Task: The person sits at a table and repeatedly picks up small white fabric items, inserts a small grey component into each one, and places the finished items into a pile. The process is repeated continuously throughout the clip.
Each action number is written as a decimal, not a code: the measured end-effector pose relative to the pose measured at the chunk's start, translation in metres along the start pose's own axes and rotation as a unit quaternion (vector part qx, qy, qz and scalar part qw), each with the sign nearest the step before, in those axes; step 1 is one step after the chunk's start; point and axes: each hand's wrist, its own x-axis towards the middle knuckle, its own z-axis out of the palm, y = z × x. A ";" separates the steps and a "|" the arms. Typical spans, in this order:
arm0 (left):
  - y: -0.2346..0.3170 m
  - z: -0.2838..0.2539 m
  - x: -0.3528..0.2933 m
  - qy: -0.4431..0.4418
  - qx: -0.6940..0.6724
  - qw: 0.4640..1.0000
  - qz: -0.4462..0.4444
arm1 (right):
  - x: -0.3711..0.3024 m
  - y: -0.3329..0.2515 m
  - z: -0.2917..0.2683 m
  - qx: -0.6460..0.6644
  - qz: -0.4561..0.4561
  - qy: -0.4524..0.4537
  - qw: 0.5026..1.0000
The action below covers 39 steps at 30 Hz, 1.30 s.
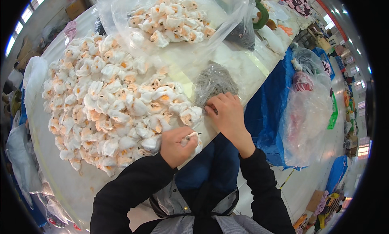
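Note:
My left hand (178,146) is closed around a small white fluffy stuffed piece (195,141) near the table's front edge. A small dark tip sticks out of it by the thumb. My right hand (226,114) reaches to a clear plastic bag (214,82) filled with fine grey-brown bits. Its fingers are curled and pressed together at the bag's near side; what they pinch, if anything, is hidden. Left of both hands spreads a big heap of white and peach stuffed pieces (109,108), several with fluffy filling showing.
More such pieces lie in a large clear bag (174,23) at the far side of the pale table (65,193). A dark-filled bag (243,35) and a green curved item (261,15) sit far right. Beside the table's right edge are a blue sheet (263,108) and a bulging clear bag (306,116).

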 end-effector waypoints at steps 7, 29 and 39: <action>0.000 0.000 0.000 0.002 -0.032 0.999 -0.029 | 0.000 0.000 -0.001 0.030 0.019 -0.009 0.999; -0.003 -0.002 -0.001 -0.026 -0.083 0.993 -0.078 | 0.003 0.011 0.003 -0.051 0.010 0.132 0.990; -0.006 -0.001 -0.001 -0.014 -0.088 0.994 -0.065 | 0.015 0.019 0.018 -0.069 -0.003 0.103 0.992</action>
